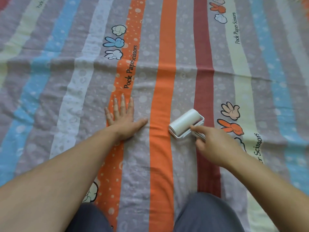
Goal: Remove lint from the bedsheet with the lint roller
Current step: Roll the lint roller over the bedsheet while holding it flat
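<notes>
A striped bedsheet [163, 77] in grey, orange, blue, maroon and pale green fills the whole view, printed with cartoon hands and "Pock Paper Scissors". A white lint roller [184, 123] lies with its drum on the grey stripe between the orange and maroon stripes. My right hand [215, 144] grips its handle, with the forefinger stretched along the handle toward the drum. My left hand [122, 117] presses flat on the sheet to the left of the plain orange stripe, fingers spread and straight.
My knees in dark grey trousers [205, 215] rest on the sheet at the bottom edge. A crease [167, 67] runs across the sheet beyond my hands. The sheet continues past every side of the view.
</notes>
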The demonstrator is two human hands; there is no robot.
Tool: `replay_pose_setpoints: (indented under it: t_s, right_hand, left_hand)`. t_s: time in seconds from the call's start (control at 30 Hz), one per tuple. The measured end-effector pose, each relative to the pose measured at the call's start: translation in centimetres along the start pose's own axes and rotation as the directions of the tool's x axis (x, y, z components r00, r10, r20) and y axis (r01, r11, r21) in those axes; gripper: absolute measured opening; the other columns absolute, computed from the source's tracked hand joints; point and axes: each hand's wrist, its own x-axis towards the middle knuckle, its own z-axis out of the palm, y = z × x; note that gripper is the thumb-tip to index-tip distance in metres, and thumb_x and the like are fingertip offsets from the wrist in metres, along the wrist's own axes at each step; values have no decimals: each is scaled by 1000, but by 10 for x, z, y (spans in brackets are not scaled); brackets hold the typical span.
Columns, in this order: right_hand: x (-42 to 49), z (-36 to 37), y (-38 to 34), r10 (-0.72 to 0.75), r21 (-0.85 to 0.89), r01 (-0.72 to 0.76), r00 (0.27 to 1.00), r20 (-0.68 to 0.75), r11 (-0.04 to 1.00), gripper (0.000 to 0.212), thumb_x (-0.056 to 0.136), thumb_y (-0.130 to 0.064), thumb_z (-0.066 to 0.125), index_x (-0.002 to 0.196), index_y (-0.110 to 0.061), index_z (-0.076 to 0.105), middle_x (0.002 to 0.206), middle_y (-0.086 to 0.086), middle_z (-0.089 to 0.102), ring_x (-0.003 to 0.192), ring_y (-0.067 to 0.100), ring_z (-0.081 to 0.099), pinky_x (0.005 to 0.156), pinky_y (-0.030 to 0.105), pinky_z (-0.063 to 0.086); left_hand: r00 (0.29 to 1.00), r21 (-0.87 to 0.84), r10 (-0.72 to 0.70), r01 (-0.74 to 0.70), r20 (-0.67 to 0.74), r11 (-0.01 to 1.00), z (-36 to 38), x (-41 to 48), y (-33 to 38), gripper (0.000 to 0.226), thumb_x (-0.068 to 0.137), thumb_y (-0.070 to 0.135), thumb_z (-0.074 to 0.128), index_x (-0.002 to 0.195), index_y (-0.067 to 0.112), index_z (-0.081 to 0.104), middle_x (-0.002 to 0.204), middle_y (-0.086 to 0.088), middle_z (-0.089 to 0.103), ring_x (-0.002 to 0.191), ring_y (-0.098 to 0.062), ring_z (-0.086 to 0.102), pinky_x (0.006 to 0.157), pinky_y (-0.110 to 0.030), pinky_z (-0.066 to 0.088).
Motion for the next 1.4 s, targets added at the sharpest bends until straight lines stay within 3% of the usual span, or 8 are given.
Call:
replay_pose_setpoints:
  t_s: [0.23,0.37,0.53,0.63,0.7,1.07,1.2,1.4]
  right_hand:
    - [-29,-38,19,59,-85,-45,983,174,995,42,91,-30,49,129,-49,53,127,-12,59,91,9,58,75,23,44]
    - [-28,-79,-13,108,-82,-95,980,170,992,36,92,-29,50,117,-54,56,79,-19,55,49,-3,53,46,10,37]
    - [47,-61,-91,-46,114,58,993,-105,992,40,93,-27,50,130,-43,56,119,-3,66,90,20,63,75,28,47]
    - [106,-35,-141,-97,194,134,978,-186,972,44,94,-20,49,137,-28,53,136,3,58,119,26,56,95,31,44]
    - [138,-19,-161,-66,226,110,979,-192,968,43,95,-19,47,137,-26,53,137,6,56,124,29,52,101,34,43]
    - [85,15,-125,64,119,-54,995,-81,991,49,93,-27,48,140,-40,46,134,4,58,118,31,55,92,40,48]
    - [50,9,-109,126,43,-126,992,-6,991,52,90,-29,49,138,-48,44,120,4,65,106,30,60,80,40,50]
    - [15,-2,-92,208,-35,-206,973,95,978,50,90,-35,49,137,-52,43,107,-3,69,95,23,64,69,36,50]
  left_hand:
    - [998,143,56,-50,-39,989,-12,2,-17,100,86,86,28,158,34,-19,162,4,-35,147,-19,-37,118,-55,-22]
    - [995,198,44,-25,-92,980,-28,7,-46,105,83,88,28,159,31,-17,163,9,-33,148,-14,-35,119,-54,-20]
    - [994,153,6,10,-106,988,-40,17,-70,115,77,93,30,156,31,-26,161,5,-37,147,-19,-37,118,-56,-22]
    - [995,124,-16,28,-98,992,-39,24,-75,126,68,99,33,153,32,-32,159,5,-41,145,-21,-40,116,-58,-23]
    - [996,113,-19,29,-86,993,-38,30,-79,130,65,101,33,150,31,-35,157,4,-44,143,-21,-43,115,-58,-24]
    - [1000,129,-7,5,16,992,-49,34,-77,132,67,99,34,152,25,-36,155,-2,-47,140,-25,-47,113,-61,-26]
    - [999,135,2,-8,47,991,-59,36,-69,134,72,95,39,152,17,-34,156,-12,-45,141,-34,-45,112,-70,-18]
    - [999,128,3,-8,41,992,-64,29,-65,130,75,91,40,152,15,-33,157,-14,-42,143,-35,-42,114,-69,-17]
